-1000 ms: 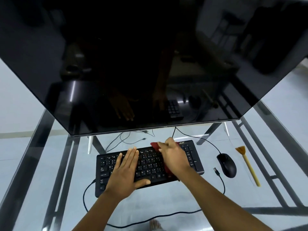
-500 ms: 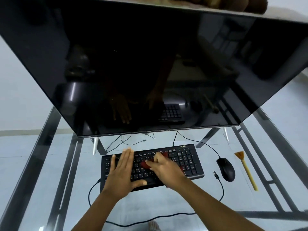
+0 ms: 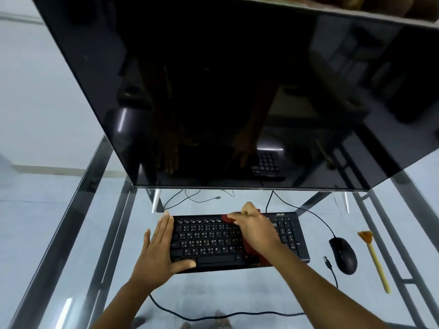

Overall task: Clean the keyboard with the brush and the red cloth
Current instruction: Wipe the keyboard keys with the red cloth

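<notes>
Head view shows us the keyboard low in the middle of the frame, on the glass worktop below the dark monitor. Our left hand lies flat on its left end, fingers straight and together, thumb spread along the near edge. Our right hand presses the cloth onto the keys right of centre, fingers bent down over it. At lower right we see the mouse, and just right of it the brush, well apart from both hands.
</notes>
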The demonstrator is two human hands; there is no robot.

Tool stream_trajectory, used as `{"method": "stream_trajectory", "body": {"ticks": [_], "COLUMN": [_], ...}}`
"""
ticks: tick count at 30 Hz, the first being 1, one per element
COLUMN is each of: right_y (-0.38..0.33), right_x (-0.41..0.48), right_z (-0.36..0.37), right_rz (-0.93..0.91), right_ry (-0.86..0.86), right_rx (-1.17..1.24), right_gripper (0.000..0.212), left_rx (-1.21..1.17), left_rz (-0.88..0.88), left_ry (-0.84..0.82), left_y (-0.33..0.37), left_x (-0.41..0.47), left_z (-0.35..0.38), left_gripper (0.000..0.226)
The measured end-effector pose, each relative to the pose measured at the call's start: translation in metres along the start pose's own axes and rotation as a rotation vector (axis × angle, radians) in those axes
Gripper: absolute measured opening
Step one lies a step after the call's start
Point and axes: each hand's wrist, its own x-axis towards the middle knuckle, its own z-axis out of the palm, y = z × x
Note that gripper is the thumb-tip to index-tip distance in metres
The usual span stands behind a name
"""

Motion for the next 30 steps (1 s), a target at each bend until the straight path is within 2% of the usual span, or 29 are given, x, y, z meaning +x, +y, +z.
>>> {"method": "stream_trajectory", "body": {"ticks": [3, 8, 12, 15, 18, 21, 23, 25, 26, 28, 30], "right_y": [0.003, -0.047, -0.026, -0.006, -0.031, -0.081, -0.104, -0.091, -0.079, -0.06, -0.056], "right_x": [0.0, 0.016, 0.013, -0.002, -0.006, -0.012, -0.03, -0.034, -0.031, -0.024, -0.024], "right_z": [-0.004, 0.008, 0.007, 0.002, 0.0, 0.019, 0.033, 0.028, 0.023, 0.007, 0.007], "right_rz": [0.056, -0.093, -0.004, 0.043, -0.027, -0.142, -0.271, -0.292, -0.278, -0.169, -0.111], "right_ry": [0.036, -0.013, -0.048, 0.006, 0.071, 0.059, -0.093, -0.108, -0.041, 0.057, 0.066], "right_rx": [0.058, 0.04, 0.101, 0.105, 0.078, 0.151, 0.284, 0.221, 0.166, 0.002, -0.027], "right_gripper": [0.028, 0.028, 0.021, 0.025, 0.014, 0.025, 0.008, 0.015, 0.019, 0.033, 0.034], "left_rx": [0.007, -0.006, -0.019, -0.007, -0.002, -0.008, -0.006, 0.0, 0.004, 0.022, 0.034], "left_rz": [0.002, -0.01, -0.028, -0.027, -0.02, -0.01, 0.012, 0.036, 0.048, 0.071, 0.073], "left_ry": [0.012, 0.015, 0.017, 0.006, 0.02, 0.013, -0.015, -0.044, -0.053, -0.055, -0.053], "left_y": [-0.005, -0.007, -0.002, -0.003, -0.004, -0.009, -0.009, -0.005, -0.003, -0.003, -0.007], "left_x": [0.001, 0.002, -0.001, -0.005, -0.003, -0.001, -0.002, -0.001, 0.001, 0.006, 0.006], "left_z": [-0.004, -0.001, 0.005, 0.003, 0.0, -0.001, 0.003, 0.005, 0.004, 0.0, -0.005], "left_gripper": [0.13, 0.131, 0.131, 0.131, 0.131, 0.133, 0.134, 0.138, 0.139, 0.141, 0.141]}}
